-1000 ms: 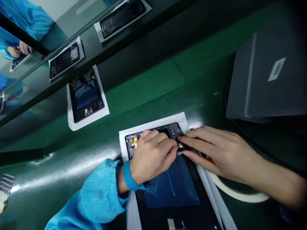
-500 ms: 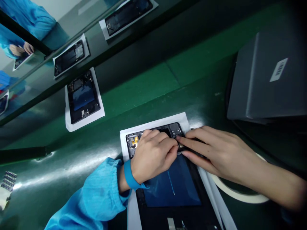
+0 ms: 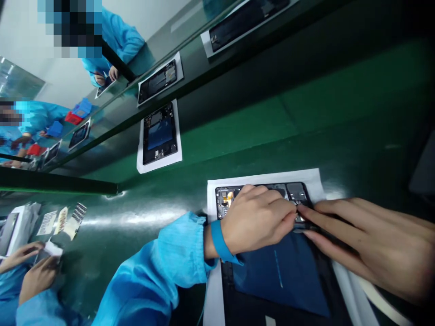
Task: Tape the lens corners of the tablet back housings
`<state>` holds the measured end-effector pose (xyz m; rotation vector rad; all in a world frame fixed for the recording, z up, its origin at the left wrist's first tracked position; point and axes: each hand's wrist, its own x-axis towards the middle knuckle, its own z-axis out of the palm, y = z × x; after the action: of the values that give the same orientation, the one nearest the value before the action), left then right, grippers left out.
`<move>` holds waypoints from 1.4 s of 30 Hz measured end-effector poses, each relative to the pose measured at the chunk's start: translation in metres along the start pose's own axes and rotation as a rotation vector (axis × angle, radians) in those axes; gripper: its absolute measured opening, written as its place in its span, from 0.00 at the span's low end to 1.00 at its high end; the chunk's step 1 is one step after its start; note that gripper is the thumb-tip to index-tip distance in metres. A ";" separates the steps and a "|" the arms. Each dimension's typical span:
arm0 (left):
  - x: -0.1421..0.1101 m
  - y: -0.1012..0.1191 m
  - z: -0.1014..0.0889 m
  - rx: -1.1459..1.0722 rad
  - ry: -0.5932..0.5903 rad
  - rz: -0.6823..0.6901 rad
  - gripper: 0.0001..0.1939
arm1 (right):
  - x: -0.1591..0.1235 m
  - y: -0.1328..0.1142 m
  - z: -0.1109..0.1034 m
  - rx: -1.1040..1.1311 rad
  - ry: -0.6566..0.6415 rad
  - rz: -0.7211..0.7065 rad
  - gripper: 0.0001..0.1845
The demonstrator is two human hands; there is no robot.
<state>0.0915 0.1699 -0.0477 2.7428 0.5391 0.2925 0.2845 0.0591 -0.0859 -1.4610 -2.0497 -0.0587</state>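
An opened tablet [image 3: 282, 276] with its inner parts bared and a large dark blue panel lies on white sheeting [image 3: 261, 175]. Over its upper part is my left hand [image 3: 260, 217], wearing a blue wrist strap [image 3: 220, 237]. Its fingers are curled into a pinch near the tablet's upper right corner; what sits between the tips is hidden. From the right comes my right hand [image 3: 363, 244], fingers stretched out, the tips touching the tablet's upper right edge close to my left fingertips. Its index finger and thumb stand apart around small parts there.
Behind, another opened tablet [image 3: 159, 133] lies on white sheeting; more stand along a raised shelf [image 3: 193, 81]. A tape roll [image 3: 384, 301] is under my right wrist. At left, a co-worker's hands [image 3: 41, 271] hold something pale near sticker sheets [image 3: 76, 219]. More people sit beyond the shelf.
My view has swung left, so the scene slides right and a co-worker's hands come into sight at left. Both my hands stay at the tablet's upper right corner. A pale flap by my right thumb no longer shows.
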 end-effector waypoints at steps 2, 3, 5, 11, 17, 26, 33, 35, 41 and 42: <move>0.001 0.000 -0.001 -0.015 0.016 -0.006 0.14 | 0.004 0.000 -0.004 -0.020 -0.018 -0.056 0.12; 0.001 0.000 -0.001 -0.022 0.026 -0.010 0.14 | 0.007 0.000 -0.006 -0.018 -0.018 -0.067 0.11; 0.002 0.000 -0.002 -0.035 0.043 -0.015 0.13 | 0.010 0.001 -0.009 -0.008 -0.005 -0.061 0.11; 0.004 -0.001 -0.004 -0.051 0.049 -0.013 0.12 | 0.010 0.001 -0.012 -0.009 -0.004 -0.028 0.12; 0.005 0.000 -0.006 -0.050 0.032 -0.013 0.13 | 0.013 0.000 -0.013 -0.003 -0.015 -0.011 0.11; 0.006 0.000 -0.008 -0.066 0.017 -0.024 0.13 | 0.017 0.002 -0.016 -0.009 -0.060 -0.036 0.11; 0.007 0.000 -0.008 -0.057 0.013 -0.034 0.12 | 0.018 0.000 -0.017 -0.090 -0.091 -0.073 0.13; 0.007 -0.001 -0.008 -0.047 0.010 -0.033 0.12 | 0.019 -0.003 -0.018 -0.160 -0.110 -0.094 0.14; 0.008 -0.002 -0.006 -0.034 0.002 -0.041 0.11 | 0.021 -0.009 -0.016 -0.190 -0.120 -0.090 0.15; 0.008 -0.002 -0.006 -0.032 -0.004 -0.048 0.10 | 0.020 -0.009 -0.015 -0.184 -0.111 -0.085 0.15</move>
<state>0.0966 0.1766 -0.0415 2.6952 0.5926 0.2815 0.2795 0.0669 -0.0605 -1.5157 -2.2462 -0.2109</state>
